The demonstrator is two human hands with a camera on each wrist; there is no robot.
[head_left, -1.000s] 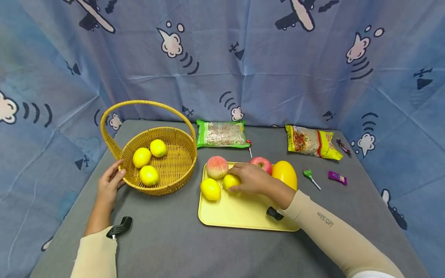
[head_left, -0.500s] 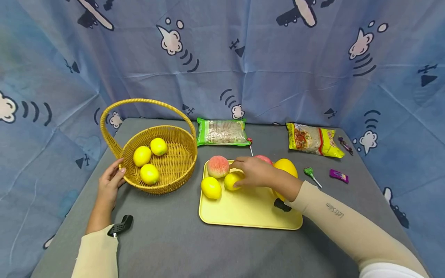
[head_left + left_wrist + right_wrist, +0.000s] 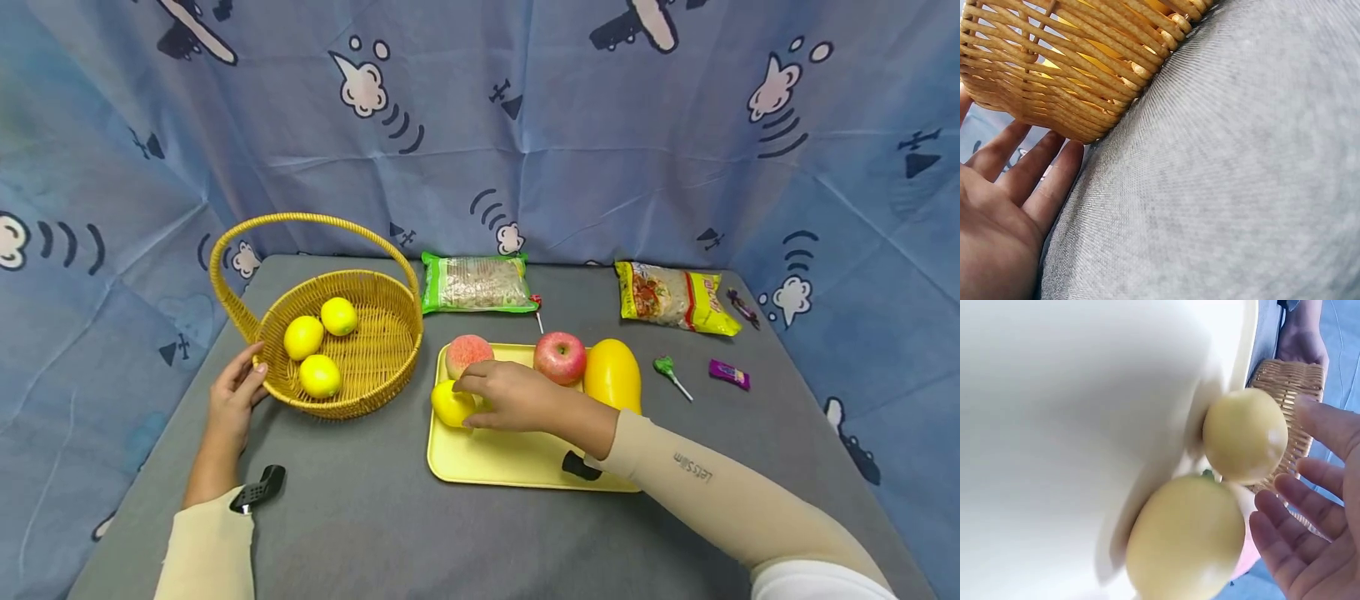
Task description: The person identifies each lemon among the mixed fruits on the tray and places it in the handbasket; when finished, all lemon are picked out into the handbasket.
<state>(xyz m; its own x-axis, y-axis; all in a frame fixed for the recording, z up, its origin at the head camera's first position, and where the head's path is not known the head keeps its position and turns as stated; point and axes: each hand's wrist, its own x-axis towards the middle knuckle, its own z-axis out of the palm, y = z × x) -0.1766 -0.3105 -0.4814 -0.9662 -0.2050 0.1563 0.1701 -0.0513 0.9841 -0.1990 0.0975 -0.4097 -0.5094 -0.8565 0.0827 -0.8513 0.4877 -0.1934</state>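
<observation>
My left hand [image 3: 234, 400] holds the near-left rim of a yellow wicker basket [image 3: 375, 398], fingers against its outer wall. Three lemons [image 3: 320, 377] lie inside. Over the pale yellow tray [image 3: 517, 471] my right hand [image 3: 517, 396] reaches, fingers spread, with thumb and fingertips around the leftmost lemon [image 3: 452, 405]. In the right wrist view a gap shows between those fingers and that lemon [image 3: 1245, 435]. A second lemon [image 3: 1186, 540] with a green tip lies beside it, mostly hidden under the hand in the head view. Behind sits a peach [image 3: 468, 353], partly covered.
On the tray also lie a red apple [image 3: 559, 357] and a yellow mango-like fruit [image 3: 612, 373]. A green-edged bag [image 3: 482, 284] and a yellow bag [image 3: 675, 298] lie at the back. Lollipops [image 3: 664, 367] and a purple sweet [image 3: 729, 374] lie around the tray.
My right hand has let go of the second lemon and moved left to the leftmost one, uncovering the apple. My left hand stays at the basket rim.
</observation>
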